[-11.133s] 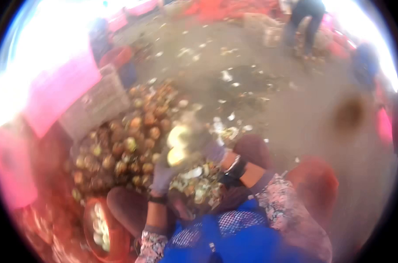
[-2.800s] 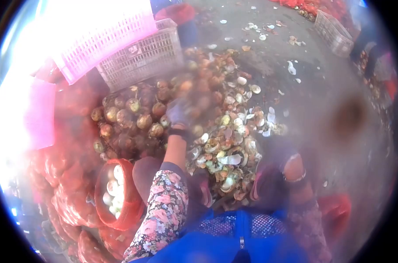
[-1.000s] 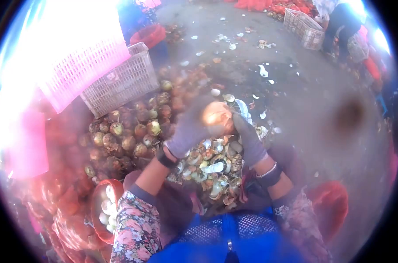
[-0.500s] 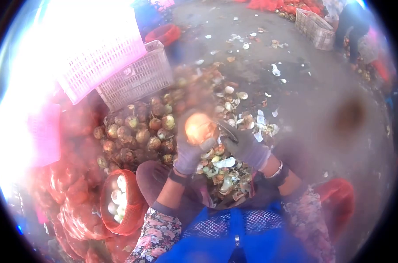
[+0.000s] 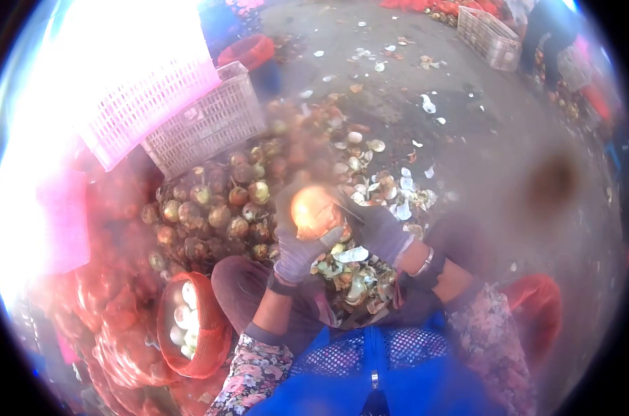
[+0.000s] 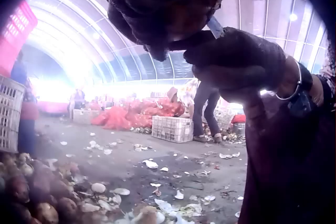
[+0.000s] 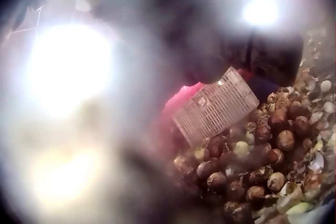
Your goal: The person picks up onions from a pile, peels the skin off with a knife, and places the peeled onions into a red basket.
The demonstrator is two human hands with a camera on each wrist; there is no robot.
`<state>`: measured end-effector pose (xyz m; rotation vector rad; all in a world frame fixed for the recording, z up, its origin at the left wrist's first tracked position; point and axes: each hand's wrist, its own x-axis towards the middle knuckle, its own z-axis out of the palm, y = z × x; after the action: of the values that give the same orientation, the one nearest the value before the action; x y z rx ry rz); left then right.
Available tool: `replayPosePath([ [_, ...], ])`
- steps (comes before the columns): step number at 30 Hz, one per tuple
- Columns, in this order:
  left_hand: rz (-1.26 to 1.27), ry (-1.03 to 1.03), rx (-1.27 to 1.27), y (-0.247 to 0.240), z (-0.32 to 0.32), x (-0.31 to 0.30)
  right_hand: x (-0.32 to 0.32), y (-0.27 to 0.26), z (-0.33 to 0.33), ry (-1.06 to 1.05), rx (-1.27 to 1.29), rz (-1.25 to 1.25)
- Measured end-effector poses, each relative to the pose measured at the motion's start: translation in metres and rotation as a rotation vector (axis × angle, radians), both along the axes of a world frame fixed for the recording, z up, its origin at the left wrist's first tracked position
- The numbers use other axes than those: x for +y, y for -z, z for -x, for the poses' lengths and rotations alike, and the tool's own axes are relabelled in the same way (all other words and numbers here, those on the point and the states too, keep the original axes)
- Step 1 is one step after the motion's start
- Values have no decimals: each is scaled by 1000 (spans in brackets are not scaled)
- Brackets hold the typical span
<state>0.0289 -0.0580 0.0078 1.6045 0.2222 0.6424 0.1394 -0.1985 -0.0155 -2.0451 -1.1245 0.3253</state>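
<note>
In the head view, my gloved left hand (image 5: 298, 253) grips an orange-brown onion (image 5: 314, 211) from below and behind, above the heap of peelings. My gloved right hand (image 5: 386, 237) is close on the onion's right side and grips a small knife (image 6: 214, 26), whose short pale blade shows between the two hands in the left wrist view. There the blade points up toward the onion, which the dark left glove mostly hides. The right wrist view is blurred over the hands.
Unpeeled onions (image 5: 219, 216) lie heaped at left, with peelings (image 5: 356, 288) between the feet. A red net-lined basket (image 5: 214, 338) holds peeled white onions. Beyond the heap stand a white crate (image 5: 210, 118) and a pink crate (image 5: 155, 104). Red sacks (image 5: 124, 347) lie at left.
Earlier the left hand reached into the onion heap. A second ago both hands held an onion further forward; now the onion sits a little lower and left, right hand beside it.
</note>
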Motion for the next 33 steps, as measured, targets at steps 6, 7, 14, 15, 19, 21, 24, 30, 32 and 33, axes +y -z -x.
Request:
replayPosePath([
  [6, -293, 22, -42, 11, -7, 3, 9, 31, -8, 2, -127, 116],
  [7, -297, 12, -32, 10, -6, 2, 8, 28, -7, 2, -143, 132],
  [14, 117, 22, 50, 6, 0, -12, 9, 31, -8, 5, -220, 82],
  [15, 357, 86, 58, 12, 3, -9, 11, 32, -6, 9, -243, 172],
  [19, 834, 253, -51, 17, 5, -16, 14, 29, -6, 41, -283, 211],
  [21, 738, 167, 26, 22, 5, -17, 15, 17, -7, 51, -333, 300],
  [24, 609, 207, 57, 20, 7, -12, 30, 55, -19, -200, -271, -375],
  [30, 575, 399, 53, 23, 10, 8, -11, 29, -27, -439, 233, -193],
  [32, 726, 427, 19, 16, 8, 9, -19, -29, -20, -301, 946, -15],
  [33, 802, 438, 2, 13, 8, 10, -22, -36, -23, -308, 963, 6],
])
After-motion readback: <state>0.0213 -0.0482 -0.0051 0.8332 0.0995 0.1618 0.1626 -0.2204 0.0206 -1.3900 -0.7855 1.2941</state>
